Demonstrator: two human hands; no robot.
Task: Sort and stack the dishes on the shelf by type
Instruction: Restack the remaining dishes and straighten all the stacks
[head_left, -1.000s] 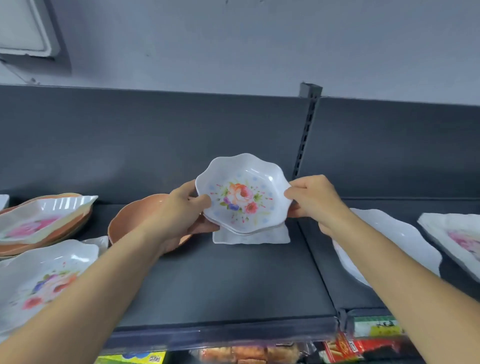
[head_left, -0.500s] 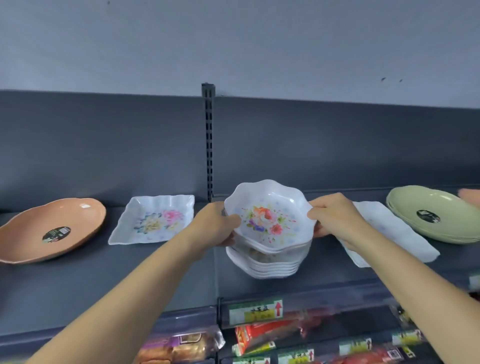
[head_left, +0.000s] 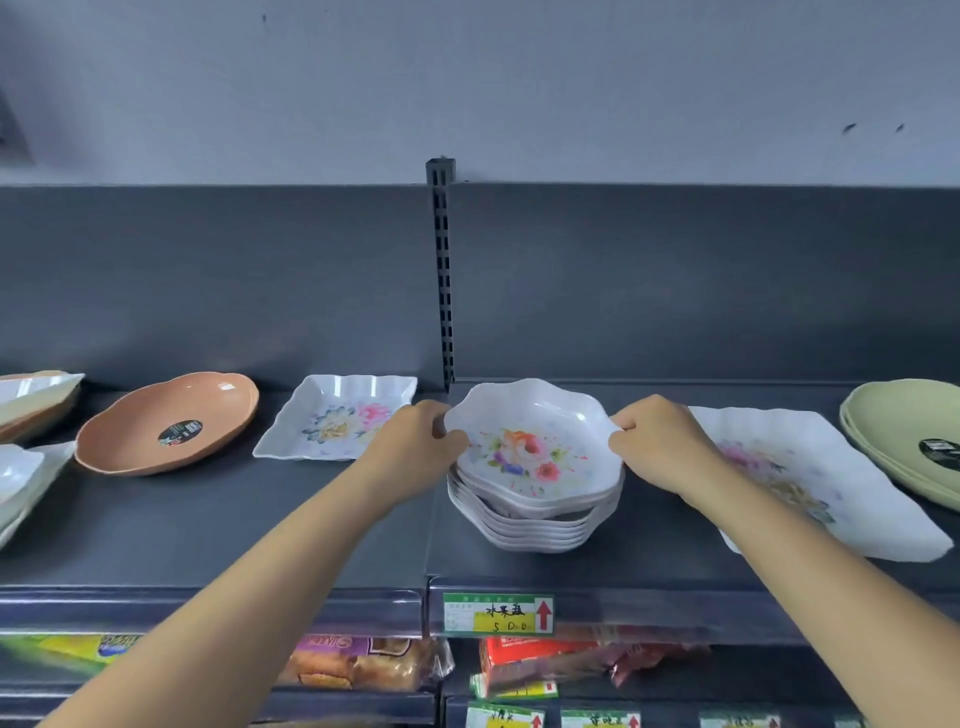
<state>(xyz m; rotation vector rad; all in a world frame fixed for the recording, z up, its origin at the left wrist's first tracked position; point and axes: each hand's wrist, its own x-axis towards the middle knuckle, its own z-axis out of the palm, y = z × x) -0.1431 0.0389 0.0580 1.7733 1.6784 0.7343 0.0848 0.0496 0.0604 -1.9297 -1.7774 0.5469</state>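
My left hand (head_left: 415, 447) and right hand (head_left: 660, 441) pinch the floral scalloped bowl (head_left: 530, 452) at nine and three o'clock, so it can nest straight into the matching stack (head_left: 535, 532).

Left hand (head_left: 422, 442), right hand (head_left: 661, 444): bare. Forearms bare along whole visible length.

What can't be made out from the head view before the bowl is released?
Head view:
Stack of bowls: insides hidden by the floral bowl that the left hand and right hand grip.
Green plates: cut off by the right edge.
Rectangular platter: partly hidden by the right forearm.
Far-left dishes: cut off by the left edge.
Sticker on the orange dish: too small to read.
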